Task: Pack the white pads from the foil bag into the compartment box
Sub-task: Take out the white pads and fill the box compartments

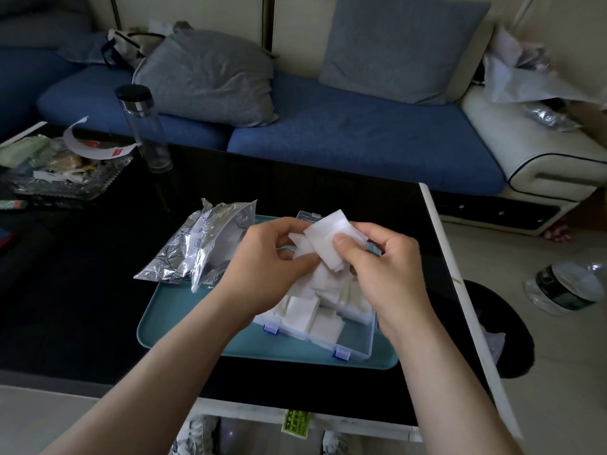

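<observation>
both hands [331, 267] raised, fingers pinching

Single head-worn wide-angle view, looking forward and down from close above the left hand [269, 262] and right hand [389, 269]; black table [82, 307] beneath, sofa [361, 149] at 12 o'clock.

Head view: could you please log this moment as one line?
left hand: holds white pads | right hand: pinches same pads | compartment box: open, pads heaped inside | foil bag: beside box
</observation>
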{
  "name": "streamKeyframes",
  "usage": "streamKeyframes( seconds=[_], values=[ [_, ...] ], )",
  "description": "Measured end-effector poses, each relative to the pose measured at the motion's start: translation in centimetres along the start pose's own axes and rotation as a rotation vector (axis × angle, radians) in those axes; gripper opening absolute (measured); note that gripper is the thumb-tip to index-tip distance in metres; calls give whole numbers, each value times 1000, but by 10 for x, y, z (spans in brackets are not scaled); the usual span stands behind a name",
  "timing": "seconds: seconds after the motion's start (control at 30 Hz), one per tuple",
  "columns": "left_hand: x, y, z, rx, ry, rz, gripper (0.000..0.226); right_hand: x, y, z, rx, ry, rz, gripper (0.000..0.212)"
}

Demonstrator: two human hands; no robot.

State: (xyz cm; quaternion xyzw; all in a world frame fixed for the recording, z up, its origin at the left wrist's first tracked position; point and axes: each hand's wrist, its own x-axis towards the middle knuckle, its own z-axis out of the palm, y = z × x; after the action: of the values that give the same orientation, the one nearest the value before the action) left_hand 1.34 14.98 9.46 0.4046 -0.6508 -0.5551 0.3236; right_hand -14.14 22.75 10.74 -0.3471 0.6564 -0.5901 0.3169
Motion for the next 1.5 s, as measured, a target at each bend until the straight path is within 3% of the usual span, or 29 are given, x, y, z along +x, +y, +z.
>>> streamKeyframes(
  seconds=[0.27, 0.47, 0.67, 0.8, 0.93, 1.17, 1.5],
  values=[
    [2, -6, -2, 40, 36, 9, 32, 13, 1, -7, 277, 39, 81, 16],
    [9, -12, -10, 69, 82, 18, 34, 7, 1, -10, -203, -247, -7, 23],
    [8, -10, -7, 72, 58, -13, 34, 3, 2, 1, -599, -243, -257, 51],
    [7, -8, -8, 21, 50, -47, 32, 3, 6, 6, -718, -228, -369, 44],
    [5, -4, -6, -143, 37, -119, 15, 2, 6, 6, -685, -197, -403, 33],
    [6, -3, -11, -326, 25, -245, 16, -1, 3, 6, -555, -282, -359, 26],
    [4, -3, -15, -311, 32, -197, 15, 2, 1, 1, -128, -369, -28, 25]
  ],
)
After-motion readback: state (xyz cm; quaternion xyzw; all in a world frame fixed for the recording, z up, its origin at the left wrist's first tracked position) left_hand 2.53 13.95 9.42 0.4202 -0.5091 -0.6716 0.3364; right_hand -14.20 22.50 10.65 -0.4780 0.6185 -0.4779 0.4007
